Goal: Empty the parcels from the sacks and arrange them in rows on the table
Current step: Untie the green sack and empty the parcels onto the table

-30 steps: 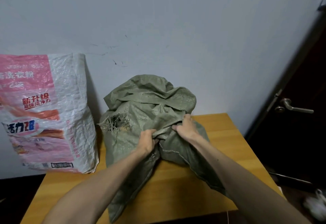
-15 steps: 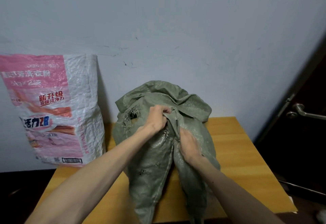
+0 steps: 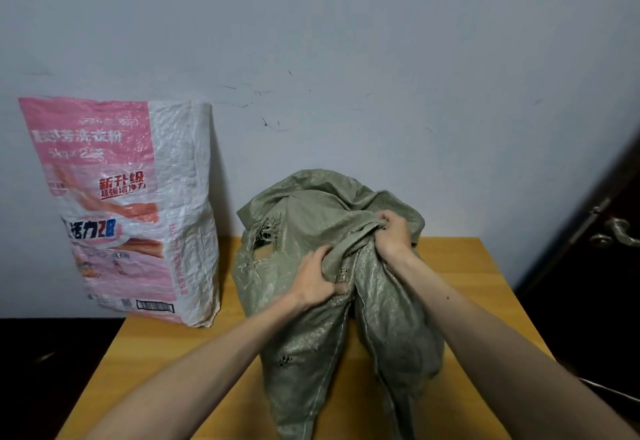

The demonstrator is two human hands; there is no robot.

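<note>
Hands worked the green sack [image 3: 311,342].
Left hand [image 3: 313,278] and right hand [image 3: 393,231] clenched cloth at its front; parting the folds evenly would likely expose its mouth.

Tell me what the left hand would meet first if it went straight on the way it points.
The green sack: the left hand grips its bunched cloth, pointing up toward the right hand, which probably comes next, though depth is unclear.

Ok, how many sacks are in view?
2. A pink-and-white woven sack stands at left against the wall; an olive-green woven sack sits on the wooden table, gripped by the left hand and right hand. None looks hidden.
</note>
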